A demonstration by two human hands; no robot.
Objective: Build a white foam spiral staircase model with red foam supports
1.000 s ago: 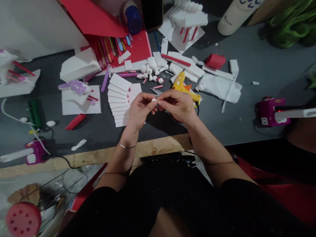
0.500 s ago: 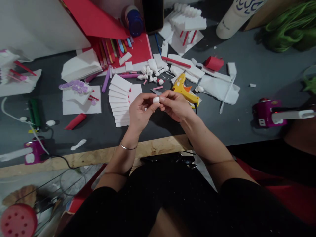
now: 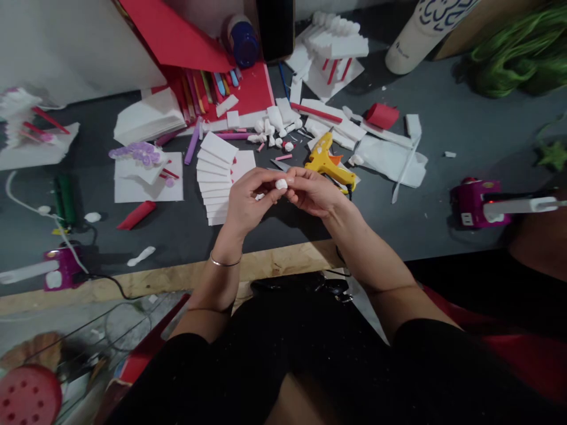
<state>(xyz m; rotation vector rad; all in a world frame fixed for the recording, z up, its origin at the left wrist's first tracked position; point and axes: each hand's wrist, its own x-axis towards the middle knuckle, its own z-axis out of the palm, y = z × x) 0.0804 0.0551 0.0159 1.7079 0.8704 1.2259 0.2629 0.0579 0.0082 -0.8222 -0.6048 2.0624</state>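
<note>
My left hand [image 3: 251,199] and my right hand [image 3: 313,192] meet above the dark table, their fingertips pinched on one small rolled white piece [image 3: 281,184]; its material is hard to make out. Another bit of white shows inside the curl of my left fingers. Just beyond my right hand lies a yellow hot glue gun [image 3: 328,160]. A fanned stack of white cards [image 3: 215,177] is left of my left hand. Past my fingertips is a heap of small white rolled pieces [image 3: 275,121], with a blade tip [image 3: 280,165] lying nearer.
A small white model with red posts [image 3: 339,47] stands at the back, near a white tumbler [image 3: 410,41]. Purple power sockets [image 3: 481,203] sit at the right. At left are a model with purple rolls [image 3: 146,162] and a red roll [image 3: 136,215].
The white piece has turned between my fingertips and now looks rounder. A second bit of white has come into sight in my left hand. The view has shifted slightly.
</note>
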